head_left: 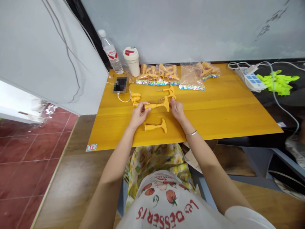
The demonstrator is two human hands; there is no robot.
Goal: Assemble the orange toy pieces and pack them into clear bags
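Observation:
My left hand [139,114] is closed around the sleeve end of a yellow corkscrew [156,105], held level above the table with its T-handle to the right. Beside that handle is my right hand [177,110], fingers curled; its fingertips lie close to both this handle and the one behind, and what they grip is unclear. Behind, two corkscrews with bare metal spirals rest on the tabletop: a nearer corkscrew [171,94] and a farther corkscrew [170,88]. Several loose yellow sleeves [135,99] lie left of them. In front is another corkscrew [156,126] with its sleeve on.
Along the back stand a water bottle [111,54], a lidded cup [132,62] and bags of yellow corkscrews [157,74]. A flat clear bag [190,78] lies farther right. A blurred-out device [120,84] has a white cable. A power strip [254,79] sits near bright green pieces [277,82].

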